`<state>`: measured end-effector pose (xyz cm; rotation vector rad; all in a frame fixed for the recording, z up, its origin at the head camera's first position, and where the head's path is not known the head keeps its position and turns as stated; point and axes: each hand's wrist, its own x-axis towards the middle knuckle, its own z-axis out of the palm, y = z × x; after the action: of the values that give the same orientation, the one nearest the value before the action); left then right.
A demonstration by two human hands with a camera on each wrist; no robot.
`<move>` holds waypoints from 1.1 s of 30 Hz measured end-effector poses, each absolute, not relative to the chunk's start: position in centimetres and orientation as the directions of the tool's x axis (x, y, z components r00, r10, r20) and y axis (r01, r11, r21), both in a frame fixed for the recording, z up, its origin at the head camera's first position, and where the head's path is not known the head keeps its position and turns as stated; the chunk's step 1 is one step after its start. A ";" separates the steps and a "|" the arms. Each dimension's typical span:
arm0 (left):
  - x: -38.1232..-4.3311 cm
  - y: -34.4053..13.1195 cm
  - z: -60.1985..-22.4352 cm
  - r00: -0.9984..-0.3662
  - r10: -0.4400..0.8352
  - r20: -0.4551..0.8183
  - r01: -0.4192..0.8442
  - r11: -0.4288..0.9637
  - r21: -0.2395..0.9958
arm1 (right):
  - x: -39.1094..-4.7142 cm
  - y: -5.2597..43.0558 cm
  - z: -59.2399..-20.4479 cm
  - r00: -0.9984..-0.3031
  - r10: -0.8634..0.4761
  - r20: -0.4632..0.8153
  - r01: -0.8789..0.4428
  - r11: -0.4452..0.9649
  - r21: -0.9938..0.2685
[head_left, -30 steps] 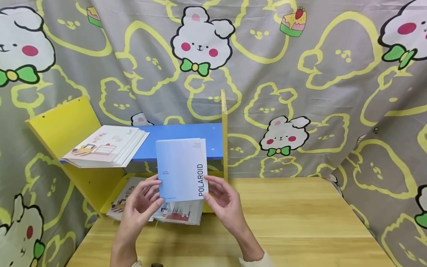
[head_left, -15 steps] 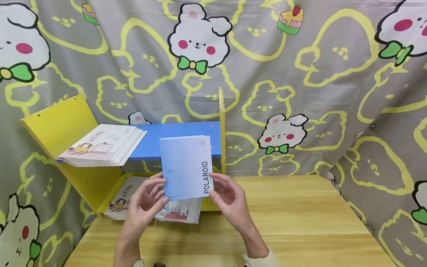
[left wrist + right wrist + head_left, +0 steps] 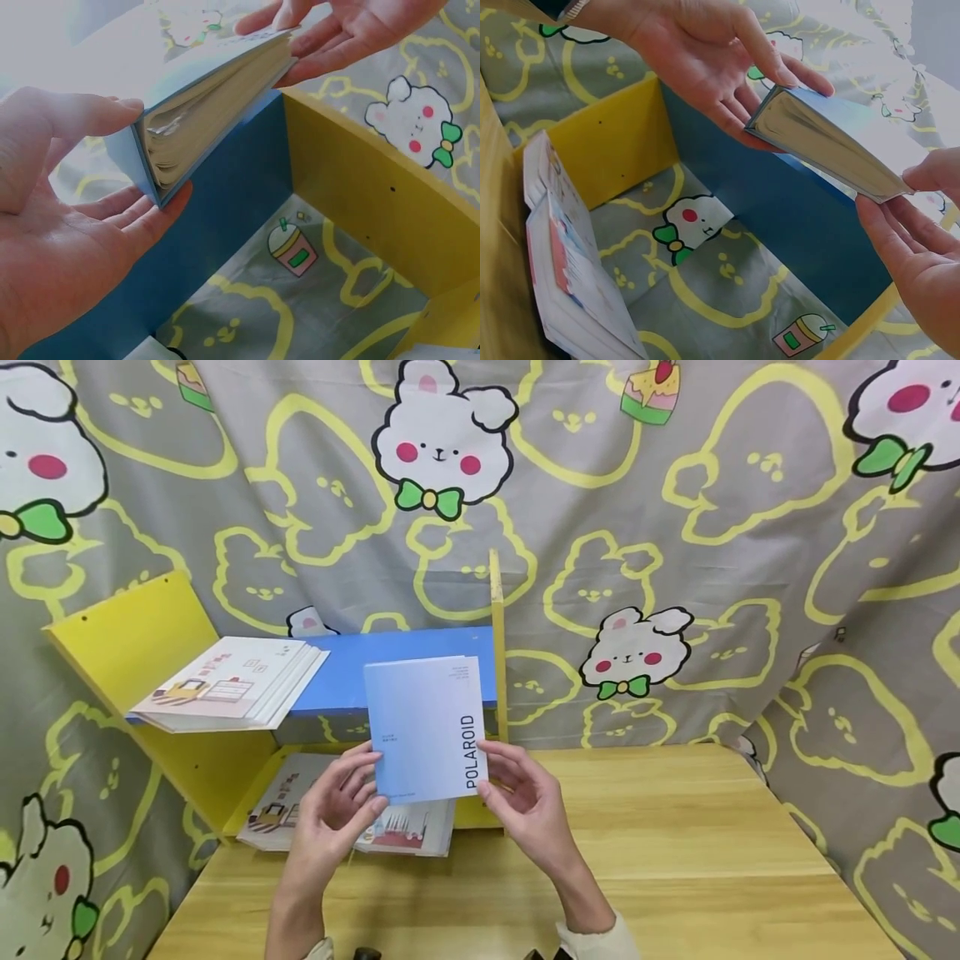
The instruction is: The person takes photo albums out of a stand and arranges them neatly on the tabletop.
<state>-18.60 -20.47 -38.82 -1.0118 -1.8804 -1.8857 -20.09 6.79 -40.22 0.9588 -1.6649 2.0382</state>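
Both hands hold a pale blue-and-white photo album marked POLAROID, raised above the table in front of the shelf. My left hand pinches its left edge near the lower corner, thumb on the cover and fingers behind. On the opposite edge, my right hand pinches the lower right side the same way. In the left wrist view the closed album shows its thick page block, with some pages slightly parted. From the right wrist view the album lies tilted between the two hands.
A yellow-and-blue shelf stands at the back left of the wooden table. On its upper board lies a stack of picture books. Lower down rest another book and a partly covered book. A patterned curtain hangs behind.
The album and both hands have shifted a little to the right and slightly up in the head view. Both hands keep their hold. The camera view has tilted slightly.
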 end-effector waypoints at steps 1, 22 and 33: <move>-18.6 -20.4 -38.8 -0.712 0.268 0.649 0.650 -0.097 0.754 | -20.1 6.9 -40.2 -0.713 -0.152 0.684 -0.640 -0.255 -0.725; -18.4 -18.6 -38.9 -0.703 0.256 0.664 0.668 -0.083 0.740 | -19.7 9.2 -39.2 -0.701 -0.191 0.687 -0.638 -0.263 -0.724; -18.9 -17.4 -39.3 -0.702 0.241 0.671 0.670 -0.098 0.736 | -19.9 10.2 -39.1 -0.698 -0.200 0.688 -0.640 -0.256 -0.724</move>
<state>-18.85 -17.37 -39.33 -0.9967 -1.8567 -1.8616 -19.87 10.19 -39.09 1.0206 -1.6891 2.0274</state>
